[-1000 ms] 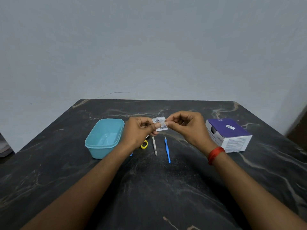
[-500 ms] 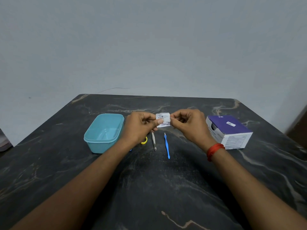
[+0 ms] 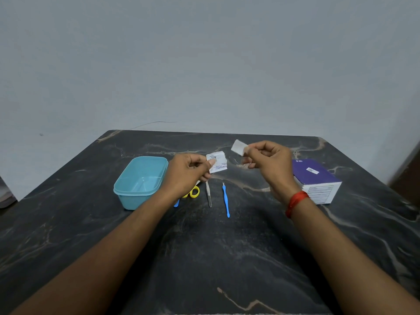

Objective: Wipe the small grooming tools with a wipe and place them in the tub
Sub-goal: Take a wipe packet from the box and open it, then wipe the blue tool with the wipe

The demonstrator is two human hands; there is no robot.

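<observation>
My left hand (image 3: 186,173) pinches a small torn white sachet (image 3: 217,164) with printed text, held above the table. My right hand (image 3: 268,164) pinches a small white wipe (image 3: 238,147), lifted up and to the right of the sachet. On the dark table below lie a metal tweezer (image 3: 208,194), a blue-handled pick (image 3: 226,201), and yellow-handled scissors (image 3: 193,192) partly hidden by my left wrist. A blue tool tip (image 3: 176,203) shows under my left forearm. An empty turquoise tub (image 3: 138,180) stands left of the tools.
A purple and white carton (image 3: 316,180) stands at the right, behind my right wrist. The dark marble table (image 3: 204,258) ends at a grey wall at the back. A brown object (image 3: 406,180) shows at the right edge.
The sachet was held by both hands together. Now my right hand has drawn the wipe out and moved up and right, while my left hand keeps the torn sachet.
</observation>
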